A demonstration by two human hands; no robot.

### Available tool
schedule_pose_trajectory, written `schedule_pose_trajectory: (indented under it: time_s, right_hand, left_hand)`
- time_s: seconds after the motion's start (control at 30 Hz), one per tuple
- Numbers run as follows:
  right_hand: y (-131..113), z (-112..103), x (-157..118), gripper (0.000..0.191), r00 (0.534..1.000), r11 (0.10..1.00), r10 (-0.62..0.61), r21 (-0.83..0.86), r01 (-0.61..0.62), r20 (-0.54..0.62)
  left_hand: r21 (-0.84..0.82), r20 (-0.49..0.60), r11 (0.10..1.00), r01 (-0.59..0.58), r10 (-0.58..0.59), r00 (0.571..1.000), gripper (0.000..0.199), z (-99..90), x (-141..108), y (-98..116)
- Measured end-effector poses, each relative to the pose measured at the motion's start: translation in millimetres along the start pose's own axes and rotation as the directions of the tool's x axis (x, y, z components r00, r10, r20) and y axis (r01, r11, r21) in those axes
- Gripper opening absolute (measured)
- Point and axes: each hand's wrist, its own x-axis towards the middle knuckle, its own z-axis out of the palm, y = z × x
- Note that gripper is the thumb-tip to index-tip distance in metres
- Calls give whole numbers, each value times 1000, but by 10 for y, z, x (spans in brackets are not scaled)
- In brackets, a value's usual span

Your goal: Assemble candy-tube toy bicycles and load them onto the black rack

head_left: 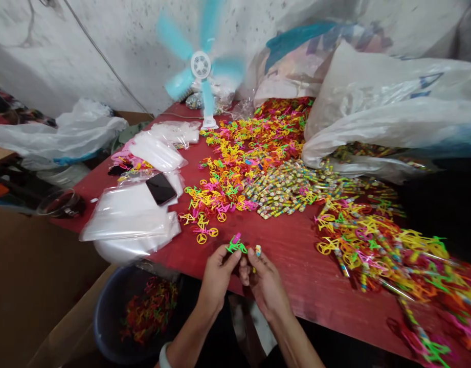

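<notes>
Near the table's front edge, my left hand (pixel 217 273) pinches a small green plastic piece (pixel 236 245) with a pink part at its top. Close beside it on the right, my right hand (pixel 266 281) is closed around a small patterned stick (pixel 258 250), whose whitish end pokes out above the fingers. Part of the stick is hidden by the fingers. Beyond the hands lie a heap of yellow, pink, green and orange plastic bicycle pieces (pixel 220 191) and a pile of patterned sticks (pixel 283 191).
Clear plastic bags (pixel 128 212) and a black phone (pixel 161 189) lie at the left. A spinning fan (pixel 200 65) stands at the back. A large white sack (pixel 388 97) and a mixed pile (pixel 377 245) are at the right. A tub (pixel 101 317) sits below the table edge.
</notes>
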Motion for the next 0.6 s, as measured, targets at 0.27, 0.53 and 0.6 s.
schedule_pose_trajectory:
  time_s: [0.27,0.53,0.6]
  right_hand:
    - [41,-115,-75,37,979,895,-131,-407,185,158]
    - [-65,-308,-17,25,852,490,-452,-725,484,263]
    - [-57,-316,-3,25,830,452,-489,-735,506,270]
  left_hand:
    - [-35,-168,999,-42,36,985,26,-17,31,20]
    - [84,-102,996,-41,49,994,23,29,16,22]
    - [73,-93,997,-40,47,995,22,41,15,17]
